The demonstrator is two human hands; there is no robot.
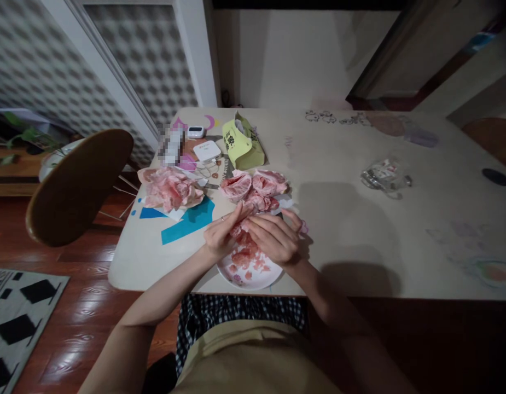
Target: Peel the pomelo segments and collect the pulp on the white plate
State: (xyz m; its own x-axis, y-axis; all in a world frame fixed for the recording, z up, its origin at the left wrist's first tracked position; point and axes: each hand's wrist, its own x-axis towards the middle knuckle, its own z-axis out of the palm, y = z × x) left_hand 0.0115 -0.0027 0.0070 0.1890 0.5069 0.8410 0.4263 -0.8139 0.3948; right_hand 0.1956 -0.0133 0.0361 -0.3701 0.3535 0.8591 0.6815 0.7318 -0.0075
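Over a white plate [261, 282] at the table's near edge, my two hands meet with their fingers closed around a piece of pomelo [245, 225], mostly hidden by the fingers. My left hand [222, 232] grips it from the left, thumb pointing forward. From the other side my right hand [275, 239] pinches it with bent fingers. Loose red pomelo pulp [244, 257] lies on the plate below. Just beyond my fingers sit several larger pomelo pieces [271, 183] in pale pink skin. A heap of pink peel and membrane [170, 189] rests to the left.
Blue flat pieces [189, 219] lie on the table [338, 230] near the peel. Behind stand a yellow-green printed bag [242, 142], a white box [207, 150] and a small white device [196, 132]. A clear plastic bundle [386, 175] lies right. A brown chair [80, 186] stands left.
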